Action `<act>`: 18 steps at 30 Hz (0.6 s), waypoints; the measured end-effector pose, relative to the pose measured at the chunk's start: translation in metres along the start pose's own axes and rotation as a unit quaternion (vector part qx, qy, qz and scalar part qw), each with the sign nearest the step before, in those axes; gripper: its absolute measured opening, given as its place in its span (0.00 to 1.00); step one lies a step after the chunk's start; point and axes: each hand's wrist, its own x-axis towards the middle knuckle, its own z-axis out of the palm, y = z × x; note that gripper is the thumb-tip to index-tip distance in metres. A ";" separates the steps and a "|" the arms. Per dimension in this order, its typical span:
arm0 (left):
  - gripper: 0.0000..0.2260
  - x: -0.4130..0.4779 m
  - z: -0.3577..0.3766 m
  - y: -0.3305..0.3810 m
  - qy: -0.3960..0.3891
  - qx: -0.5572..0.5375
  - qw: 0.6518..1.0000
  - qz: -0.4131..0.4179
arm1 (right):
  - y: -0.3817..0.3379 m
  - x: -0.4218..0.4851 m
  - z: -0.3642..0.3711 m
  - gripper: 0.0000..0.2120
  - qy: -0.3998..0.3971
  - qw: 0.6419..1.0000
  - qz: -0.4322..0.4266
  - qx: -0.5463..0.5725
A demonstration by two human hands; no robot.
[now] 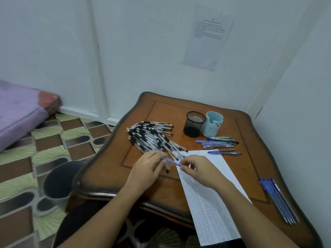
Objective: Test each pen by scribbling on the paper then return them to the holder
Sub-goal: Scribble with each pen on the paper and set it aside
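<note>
A blue pen (171, 161) lies level between both hands, just above the table. My left hand (148, 169) pinches its left end and also holds a dark-tipped pen (167, 168) that points down. My right hand (198, 171) pinches the blue pen's right end over the top of the paper (211, 208), a long white sheet covered in scribbles. A black mesh holder (194, 124) and a light blue bear holder (213, 126) stand at the back of the table. A big heap of black-grip pens (154, 138) lies left of the holders.
The wooden table (111, 169) stands in a corner of white walls. Several blue and green pens (218, 142) lie in front of the holders, and a row of blue pens (279, 201) lies at the right edge. A dark bin (60, 179) stands on the patterned floor at left.
</note>
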 end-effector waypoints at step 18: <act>0.21 -0.106 -0.239 -0.164 0.007 0.137 0.891 -0.432 | -0.272 0.180 0.150 0.18 -0.113 0.980 -0.135 -0.096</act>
